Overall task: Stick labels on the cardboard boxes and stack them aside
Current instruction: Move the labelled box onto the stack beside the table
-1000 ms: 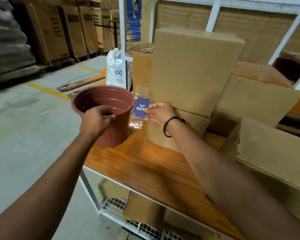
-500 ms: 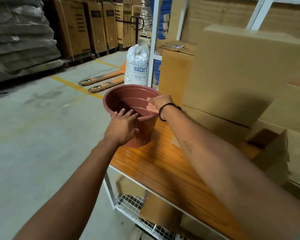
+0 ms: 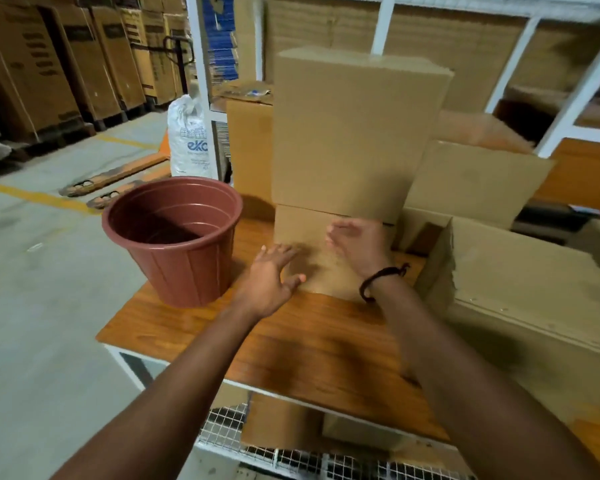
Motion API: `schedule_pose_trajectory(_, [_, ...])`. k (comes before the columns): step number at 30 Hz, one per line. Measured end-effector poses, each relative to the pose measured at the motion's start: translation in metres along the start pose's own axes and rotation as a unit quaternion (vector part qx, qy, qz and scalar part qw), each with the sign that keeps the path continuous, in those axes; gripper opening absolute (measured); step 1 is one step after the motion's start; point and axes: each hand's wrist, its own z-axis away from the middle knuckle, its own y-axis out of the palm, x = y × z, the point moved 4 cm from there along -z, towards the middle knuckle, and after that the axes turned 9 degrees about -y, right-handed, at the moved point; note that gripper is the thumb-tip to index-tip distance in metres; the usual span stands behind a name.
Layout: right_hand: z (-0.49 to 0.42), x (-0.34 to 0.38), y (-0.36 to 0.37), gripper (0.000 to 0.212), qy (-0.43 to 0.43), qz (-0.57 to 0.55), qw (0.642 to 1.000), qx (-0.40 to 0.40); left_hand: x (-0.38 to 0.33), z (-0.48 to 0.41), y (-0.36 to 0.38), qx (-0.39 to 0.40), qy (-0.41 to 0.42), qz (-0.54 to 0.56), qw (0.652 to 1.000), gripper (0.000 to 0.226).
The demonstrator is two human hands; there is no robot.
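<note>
Two plain cardboard boxes are stacked on the wooden table (image 3: 309,344): a tall upper box (image 3: 350,133) on a lower box (image 3: 302,230). My left hand (image 3: 271,278) is spread open with its fingers against the lower box's front left face. My right hand (image 3: 357,244), blurred and with a black wristband, is open in front of the same box near the seam between the two. Neither hand holds anything. No label shows.
A brown plastic bucket (image 3: 177,237) stands on the table's left end. More cardboard boxes (image 3: 520,282) crowd the right side, and another box (image 3: 250,147) stands behind the stack. A white sack (image 3: 187,140) and pallet jack forks (image 3: 118,178) lie on the floor beyond.
The blue label in its clear sleeve left my right hand at the bucket. Both hands then moved right from the bucket's rim to the lower box.
</note>
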Motion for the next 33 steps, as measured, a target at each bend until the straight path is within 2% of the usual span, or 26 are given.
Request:
schedule_pose_trajectory(3, [0.021, 0.004, -0.073, 0.02, -0.07, 0.119, 0.988, -0.072, -0.052, 0.005, 0.045, 0.076, 0.042, 0.088, 0.992, 0.058])
schedule_pose_trajectory(5, [0.035, 0.014, -0.118, 0.022, -0.104, 0.174, 0.973, -0.109, -0.082, 0.005, 0.073, 0.127, 0.061, 0.117, 0.983, 0.068])
schedule_pose_trajectory(9, [0.062, 0.018, -0.2, 0.022, -0.117, 0.317, 0.93, -0.147, -0.135, 0.006, 0.117, 0.202, 0.082, 0.137, 0.966, 0.086])
schedule_pose_trajectory(11, [0.079, 0.014, -0.242, 0.019, -0.125, 0.413, 0.888, -0.158, -0.162, 0.008, 0.131, 0.211, 0.1, 0.137, 0.963, 0.088])
schedule_pose_trajectory(14, [0.108, 0.008, -0.295, 0.014, -0.187, 0.517, 0.82, -0.16, -0.186, 0.009, 0.146, 0.209, 0.12, 0.138, 0.961, 0.086])
schedule_pose_trajectory(16, [0.125, -0.001, -0.324, 0.027, -0.193, 0.536, 0.808, -0.149, -0.19, 0.007, 0.157, 0.196, 0.118, 0.147, 0.962, 0.078])
schedule_pose_trajectory(19, [0.137, -0.025, -0.357, 0.052, -0.146, 0.572, 0.797, -0.128, -0.188, 0.001, 0.169, 0.15, 0.088, 0.171, 0.97, 0.062])
schedule_pose_trajectory(21, [0.139, -0.038, -0.368, 0.063, -0.118, 0.577, 0.801, -0.109, -0.185, -0.005, 0.171, 0.125, 0.081, 0.172, 0.974, 0.059])
schedule_pose_trajectory(25, [0.133, -0.056, -0.373, 0.075, -0.069, 0.48, 0.871, -0.076, -0.178, -0.015, 0.17, 0.102, 0.07, 0.21, 0.97, 0.055])
schedule_pose_trajectory(27, [0.131, -0.063, -0.372, 0.078, -0.078, 0.445, 0.89, -0.071, -0.178, -0.017, 0.17, 0.092, 0.067, 0.224, 0.968, 0.054])
schedule_pose_trajectory(31, [0.125, -0.062, -0.379, 0.071, -0.113, 0.391, 0.909, -0.091, -0.19, -0.014, 0.167, 0.056, 0.057, 0.22, 0.972, 0.057])
schedule_pose_trajectory(33, [0.117, -0.049, -0.386, 0.064, -0.145, 0.377, 0.91, -0.098, -0.2, -0.011, 0.157, 0.015, 0.077, 0.21, 0.974, 0.069])
